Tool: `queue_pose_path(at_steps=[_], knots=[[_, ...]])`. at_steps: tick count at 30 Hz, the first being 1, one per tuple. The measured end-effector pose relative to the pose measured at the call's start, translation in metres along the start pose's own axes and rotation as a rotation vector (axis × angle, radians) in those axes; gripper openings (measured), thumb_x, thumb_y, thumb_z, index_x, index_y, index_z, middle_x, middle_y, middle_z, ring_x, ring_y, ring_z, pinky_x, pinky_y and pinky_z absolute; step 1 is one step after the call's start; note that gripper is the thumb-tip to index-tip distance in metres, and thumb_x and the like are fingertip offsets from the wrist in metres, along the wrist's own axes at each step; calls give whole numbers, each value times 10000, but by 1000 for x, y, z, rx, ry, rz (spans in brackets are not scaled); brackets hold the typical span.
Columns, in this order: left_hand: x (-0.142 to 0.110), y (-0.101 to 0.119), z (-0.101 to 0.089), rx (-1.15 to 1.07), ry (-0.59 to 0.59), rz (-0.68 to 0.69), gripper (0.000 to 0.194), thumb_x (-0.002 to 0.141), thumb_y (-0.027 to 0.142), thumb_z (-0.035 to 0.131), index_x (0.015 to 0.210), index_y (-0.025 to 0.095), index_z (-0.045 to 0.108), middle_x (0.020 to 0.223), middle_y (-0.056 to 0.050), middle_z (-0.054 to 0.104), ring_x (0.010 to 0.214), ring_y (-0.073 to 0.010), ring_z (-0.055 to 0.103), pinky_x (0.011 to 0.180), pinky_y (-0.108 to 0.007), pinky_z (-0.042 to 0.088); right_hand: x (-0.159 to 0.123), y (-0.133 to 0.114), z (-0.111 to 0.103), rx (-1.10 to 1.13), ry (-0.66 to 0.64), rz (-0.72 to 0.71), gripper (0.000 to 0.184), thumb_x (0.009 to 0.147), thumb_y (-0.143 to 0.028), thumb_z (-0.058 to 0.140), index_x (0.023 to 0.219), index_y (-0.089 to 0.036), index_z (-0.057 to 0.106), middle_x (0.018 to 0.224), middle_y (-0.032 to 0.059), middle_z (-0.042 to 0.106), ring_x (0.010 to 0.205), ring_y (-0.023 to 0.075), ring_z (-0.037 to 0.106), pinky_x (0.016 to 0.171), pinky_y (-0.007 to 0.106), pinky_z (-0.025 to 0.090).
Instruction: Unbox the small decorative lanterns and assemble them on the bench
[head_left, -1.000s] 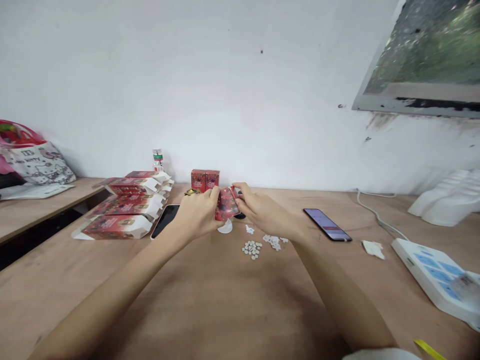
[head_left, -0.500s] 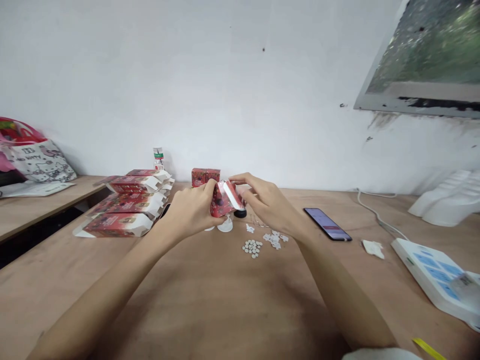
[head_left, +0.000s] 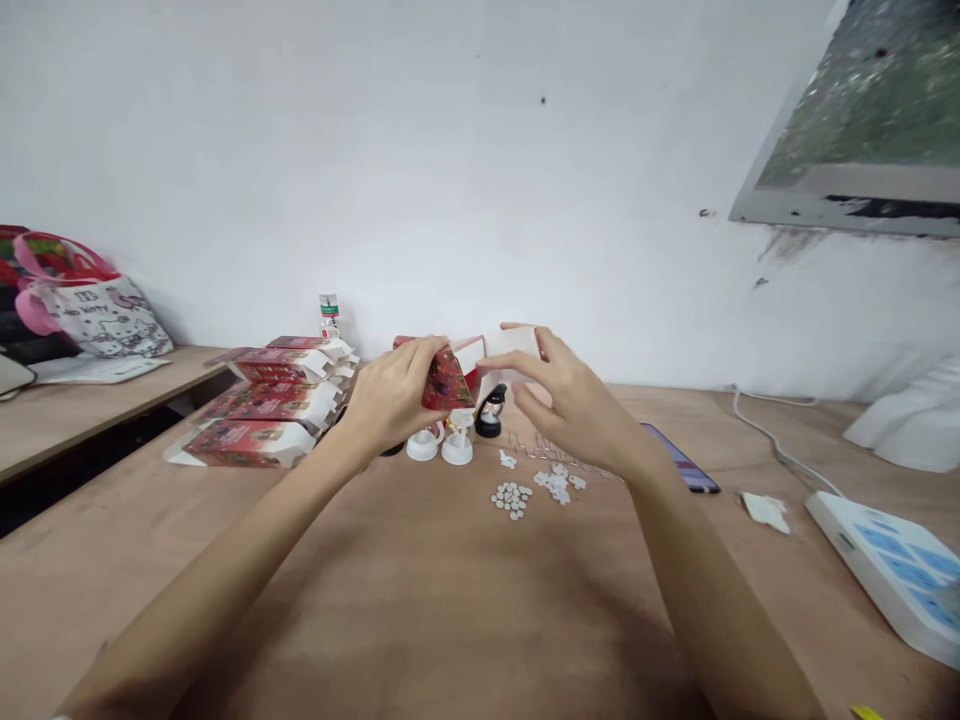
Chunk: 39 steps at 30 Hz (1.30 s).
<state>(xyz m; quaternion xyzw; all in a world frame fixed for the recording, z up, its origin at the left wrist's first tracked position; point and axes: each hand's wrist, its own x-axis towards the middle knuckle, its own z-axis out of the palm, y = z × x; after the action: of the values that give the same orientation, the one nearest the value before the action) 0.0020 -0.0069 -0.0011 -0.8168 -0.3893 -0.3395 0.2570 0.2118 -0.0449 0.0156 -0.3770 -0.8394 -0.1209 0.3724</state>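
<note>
My left hand [head_left: 394, 395] is wrapped round a small red printed cardboard box [head_left: 448, 388], held above the table. On the box's right side a white-lined flap [head_left: 511, 345] stands folded out. Fingers of my right hand [head_left: 566, 395] grip that flap, the index finger reaching towards the box opening. Below the hands stand a small black lantern [head_left: 490, 413] and two white lantern-like pieces [head_left: 457, 442], partly covered. Nearer to me lie several white round discs [head_left: 511, 498] and small white flat pieces [head_left: 557, 483]. Behind them are thin wire pieces [head_left: 536, 447].
Red boxes with open flaps [head_left: 251, 440] are stacked at the left. A small bottle [head_left: 328, 313] stands behind them. On the right are a phone [head_left: 686, 465], a crumpled white scrap [head_left: 765, 511], a white device [head_left: 885, 570] and a cable [head_left: 772, 448]. A bag [head_left: 105, 315] sits far left.
The box's flap has been opened out to the right, showing its white inside. My right hand has moved slightly right with it. The lanterns below are now more visible.
</note>
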Motion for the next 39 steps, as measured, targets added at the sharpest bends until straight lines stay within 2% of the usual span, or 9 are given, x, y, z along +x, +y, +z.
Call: queue_pose_path(at_steps=[3,7,12,16,21,25,29,34,39], knots=[[0,-5,6,17,80,61,492,749,374,606,1165,168,444,1138,-128,622,996,-256,611,776,-321,465,0,-5,1,-50,-38,11,198,874,-225,452,943,-226,638,1261,97,482,1034,253,522,831,442,463],[-1,-6,9,34,96,73,490,749,398,611,1158,175,457,1106,-124,636,970,-255,619,736,-318,474,1,-5,5,-23,20,53,328,881,-289,469,608,-192,622,1327,67,456,1060,271,523,843,464,453],[-4,3,10,92,167,151,475,769,368,596,1171,151,468,1119,-155,626,1013,-276,597,796,-358,466,4,-2,17,158,133,218,130,794,-231,578,729,-209,687,1285,88,469,1151,269,499,898,473,451],[-6,10,10,192,293,200,414,808,296,548,1178,125,478,1118,-178,624,1008,-290,592,799,-392,450,6,-3,26,317,232,298,112,745,-198,607,675,-211,694,1274,74,476,1187,252,478,936,448,441],[-9,14,13,258,424,197,394,831,216,510,1220,174,465,1151,-143,623,1068,-276,567,856,-404,409,8,-7,38,462,342,399,115,715,-202,613,647,-222,703,1285,44,482,1221,260,441,994,468,383],[-10,17,14,342,521,241,380,812,181,523,1186,121,493,1111,-157,644,1033,-274,583,842,-382,409,10,-9,46,595,437,484,103,694,-227,614,626,-218,692,1278,37,483,1214,256,444,993,450,380],[-8,16,12,285,447,216,411,819,184,498,1224,120,466,1154,-159,621,1071,-271,566,873,-384,393,12,-5,43,641,498,536,120,683,-286,631,633,-194,688,1253,63,487,1181,280,472,980,478,386],[-3,3,2,122,229,4,450,811,255,519,1248,175,442,1215,-165,570,1109,-307,525,896,-446,374,9,14,17,731,525,488,190,719,-368,633,701,-180,655,1301,77,471,1114,268,536,876,498,492],[2,-33,-19,-15,107,-236,506,660,404,683,1078,164,529,994,-150,620,982,-360,545,823,-504,404,3,29,-13,714,558,478,187,731,-360,634,646,-194,619,1167,63,580,904,217,639,755,453,572]])
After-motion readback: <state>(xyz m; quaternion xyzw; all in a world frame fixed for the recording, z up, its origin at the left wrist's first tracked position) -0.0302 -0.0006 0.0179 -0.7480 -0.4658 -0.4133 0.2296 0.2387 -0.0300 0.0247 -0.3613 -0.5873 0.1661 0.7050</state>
